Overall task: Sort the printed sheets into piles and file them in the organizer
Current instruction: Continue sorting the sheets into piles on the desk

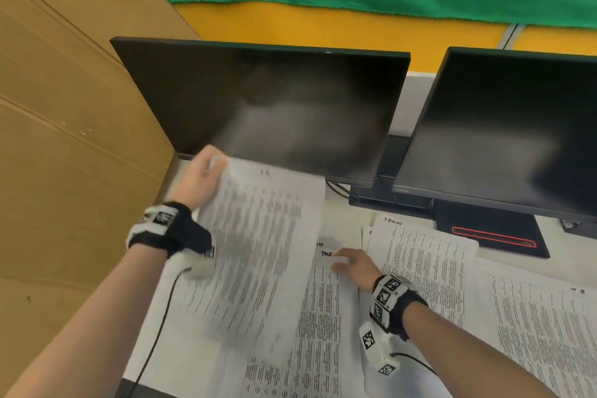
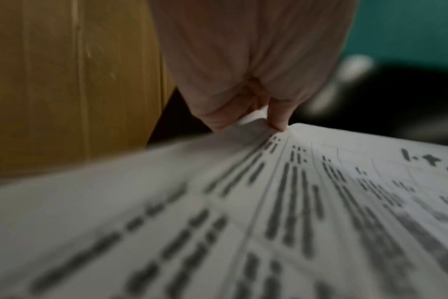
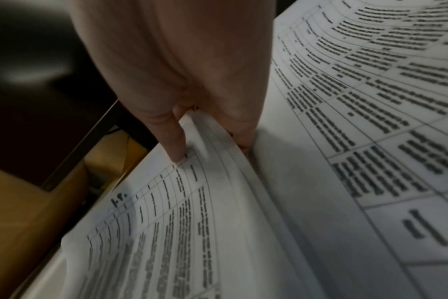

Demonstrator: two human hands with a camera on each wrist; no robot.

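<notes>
My left hand pinches the top corner of a printed sheet and holds it lifted and tilted over the desk's left side, below the left monitor. In the left wrist view the left hand grips that sheet at its corner, blurred. My right hand is at the top edge of the middle pile. In the right wrist view the right hand has the raised edge of that pile's top sheets between one finger above and the others below.
Two dark monitors stand at the back. A cardboard wall closes the left side. Two more piles of printed sheets lie to the right. A black base with a red line sits behind them.
</notes>
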